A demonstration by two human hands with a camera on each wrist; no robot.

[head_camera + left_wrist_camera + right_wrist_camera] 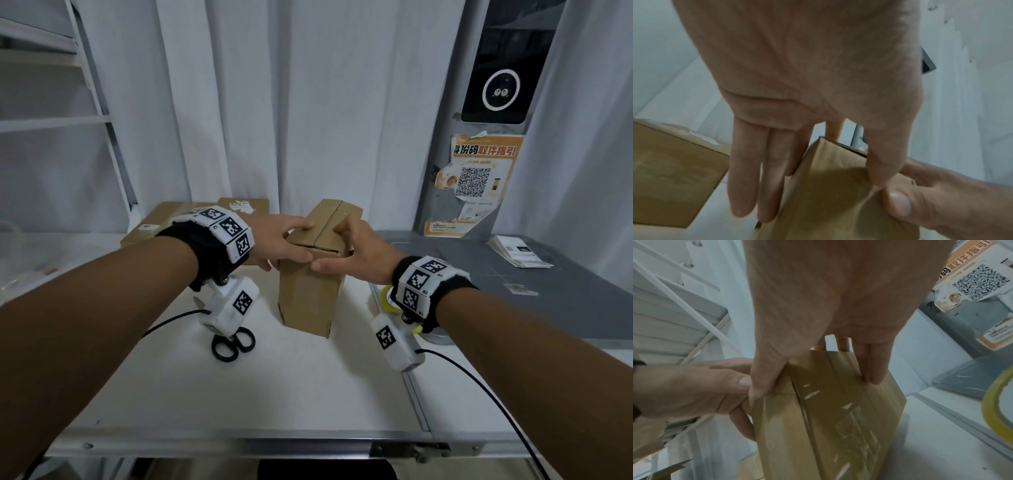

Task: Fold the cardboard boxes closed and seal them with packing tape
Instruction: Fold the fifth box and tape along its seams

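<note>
Cardboard box [310, 291] upright on table [274, 394]; both hands grip top flaps, left hand [281, 240], right hand [359, 253].

Light was dim, cool, flat; soft shadows. Head view bowed at edges. Wrist views blurred, esp. close up.

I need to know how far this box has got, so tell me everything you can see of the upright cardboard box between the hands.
The box is plain brown corrugated cardboard, tall and narrow, standing upright on the white table. Its top flaps are folded shut and meet at a centre seam. The right wrist view shows clear tape running down one side. Its lower near corner looks creased. The left hand and right hand grip its top from either side, thumbs on the near face.
</note>
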